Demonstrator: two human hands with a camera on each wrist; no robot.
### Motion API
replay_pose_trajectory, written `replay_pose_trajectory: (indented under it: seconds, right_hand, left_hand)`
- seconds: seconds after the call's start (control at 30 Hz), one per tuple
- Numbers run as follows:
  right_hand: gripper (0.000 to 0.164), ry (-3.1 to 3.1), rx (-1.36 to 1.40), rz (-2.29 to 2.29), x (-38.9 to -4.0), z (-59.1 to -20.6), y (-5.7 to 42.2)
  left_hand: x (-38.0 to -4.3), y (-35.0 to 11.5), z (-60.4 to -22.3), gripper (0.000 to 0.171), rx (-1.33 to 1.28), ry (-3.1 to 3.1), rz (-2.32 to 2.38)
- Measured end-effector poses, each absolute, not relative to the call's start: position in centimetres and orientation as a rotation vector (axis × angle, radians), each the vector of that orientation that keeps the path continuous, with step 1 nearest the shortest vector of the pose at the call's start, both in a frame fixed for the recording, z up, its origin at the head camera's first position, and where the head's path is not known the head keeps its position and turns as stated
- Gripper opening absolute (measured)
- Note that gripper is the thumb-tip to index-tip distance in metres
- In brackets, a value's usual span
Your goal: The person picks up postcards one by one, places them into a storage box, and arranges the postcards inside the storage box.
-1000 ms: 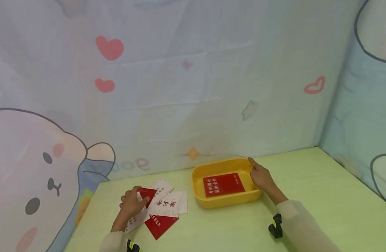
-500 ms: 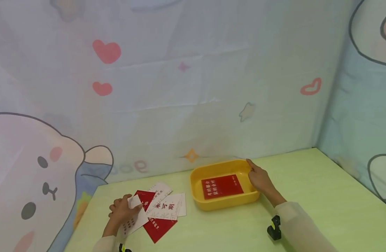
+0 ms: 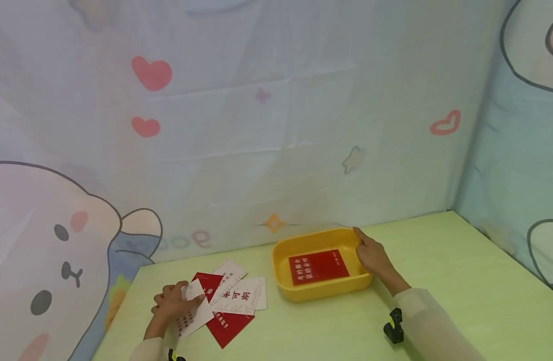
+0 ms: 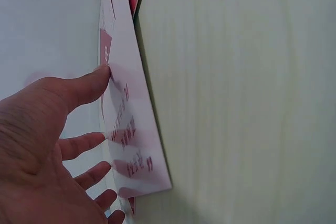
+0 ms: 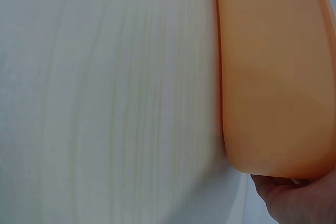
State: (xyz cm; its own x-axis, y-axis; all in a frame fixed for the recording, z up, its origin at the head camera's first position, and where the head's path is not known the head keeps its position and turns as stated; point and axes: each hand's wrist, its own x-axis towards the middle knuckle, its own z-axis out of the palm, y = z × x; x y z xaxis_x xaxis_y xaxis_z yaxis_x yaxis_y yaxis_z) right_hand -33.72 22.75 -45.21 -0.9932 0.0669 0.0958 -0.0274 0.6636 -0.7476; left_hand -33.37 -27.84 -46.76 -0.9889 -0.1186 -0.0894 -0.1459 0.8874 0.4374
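Observation:
My left hand (image 3: 170, 303) is over a white card (image 3: 197, 318) with printed characters, at the left of the pile. In the left wrist view its fingers are spread and fairly straight, with thumb and fingertips right at the edge of the white card (image 4: 134, 124). Beside it lie a red card (image 3: 208, 283), a white card with large characters (image 3: 237, 297) and another red card (image 3: 228, 328), all overlapping. My right hand (image 3: 375, 258) grips the right end of a yellow tray (image 3: 321, 292), thumb at the rim. One red card (image 3: 319, 267) lies flat in the tray.
The light green table (image 3: 326, 331) runs back to a printed cloth (image 3: 303, 125) with hearts and a cartoon animal. A black wrist device (image 3: 393, 326) sits by the right sleeve.
My left hand has drawn back left and nearer from the upper red card to the white card, uncovering more of the red one. The right hand stays on the tray.

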Motion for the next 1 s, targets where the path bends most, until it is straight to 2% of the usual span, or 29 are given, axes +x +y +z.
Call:
replay_pose_trajectory:
  seconds: [0.3,1.0]
  right_hand:
    - [0.061,-2.753,-0.015,1.213,-33.71,-45.27,22.85]
    - [0.062,-2.769,-0.016,1.235,-33.73,-45.22,22.79]
  left_hand:
    - [-33.5,-27.55,-46.86,0.082,-0.255,2.997,0.676]
    - [-34.02,-27.27,-46.57,0.088,-0.288,2.982,0.63]
